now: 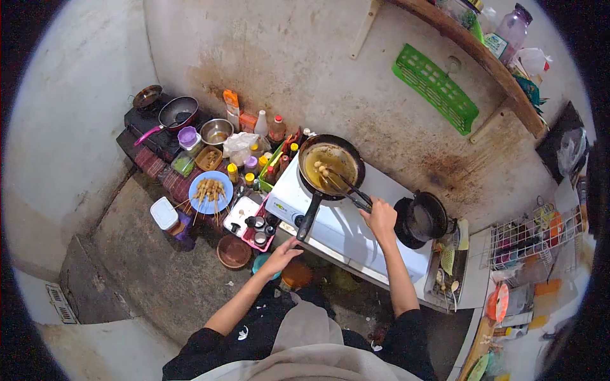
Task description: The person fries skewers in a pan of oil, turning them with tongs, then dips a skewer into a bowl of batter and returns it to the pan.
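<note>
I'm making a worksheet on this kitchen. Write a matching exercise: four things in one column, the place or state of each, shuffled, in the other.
Things
1. Tongs
2. Green perforated rack
3. Blue plate
4. Pink-handled pan

Places and states
A. Hanging on the wall
B. On a black surface, toward the picture's left edge
C. Held in the right hand
D. Loaded with skewers of food

Right pairs: 1-C, 2-A, 3-D, 4-B

Round black metal frying pan (346, 150), level, yellow oil (321, 155) inside; small pale-brown balls (321, 169) by my slanted long dark tongs (348, 190).
</note>
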`<act>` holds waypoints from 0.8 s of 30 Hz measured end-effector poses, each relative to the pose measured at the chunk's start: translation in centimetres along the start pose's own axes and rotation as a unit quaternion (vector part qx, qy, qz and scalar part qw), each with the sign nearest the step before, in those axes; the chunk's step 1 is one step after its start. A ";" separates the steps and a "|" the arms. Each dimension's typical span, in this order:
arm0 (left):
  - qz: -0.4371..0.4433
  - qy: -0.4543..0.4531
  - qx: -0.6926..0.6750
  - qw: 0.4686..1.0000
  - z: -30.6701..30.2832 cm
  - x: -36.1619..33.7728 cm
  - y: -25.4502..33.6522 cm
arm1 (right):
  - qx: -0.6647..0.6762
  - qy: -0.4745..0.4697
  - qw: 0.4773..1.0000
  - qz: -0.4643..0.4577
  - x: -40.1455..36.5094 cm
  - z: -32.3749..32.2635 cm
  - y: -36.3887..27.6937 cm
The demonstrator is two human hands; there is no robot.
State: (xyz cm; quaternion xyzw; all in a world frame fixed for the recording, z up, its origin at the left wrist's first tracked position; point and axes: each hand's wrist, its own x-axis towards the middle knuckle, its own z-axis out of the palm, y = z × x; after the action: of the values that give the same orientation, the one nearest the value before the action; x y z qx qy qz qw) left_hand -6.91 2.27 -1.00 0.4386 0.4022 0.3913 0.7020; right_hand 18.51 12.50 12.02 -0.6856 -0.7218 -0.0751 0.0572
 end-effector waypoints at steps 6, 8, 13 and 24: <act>0.000 0.005 -0.012 1.000 0.0 -0.1 0.0 | 0.034 -0.005 0.999 0.008 -0.6 -1.2 0.4; 0.006 0.005 -0.010 1.000 -0.2 0.2 -0.6 | 0.061 -0.007 0.997 0.048 -0.7 -1.6 0.7; 0.006 0.005 -0.018 1.000 -0.2 0.0 -0.5 | 0.069 -0.011 0.995 0.066 -0.4 -1.4 1.3; -0.004 0.007 -0.017 1.000 -0.1 -0.2 -0.4 | 0.086 -0.005 0.988 0.132 0.3 0.1 2.5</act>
State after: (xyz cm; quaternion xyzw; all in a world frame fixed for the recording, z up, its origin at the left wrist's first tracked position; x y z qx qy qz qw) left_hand -6.97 1.97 -1.32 0.4219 0.4025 0.3982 0.7082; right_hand 20.99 12.88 12.09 -0.7676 -0.6293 -0.0007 0.1217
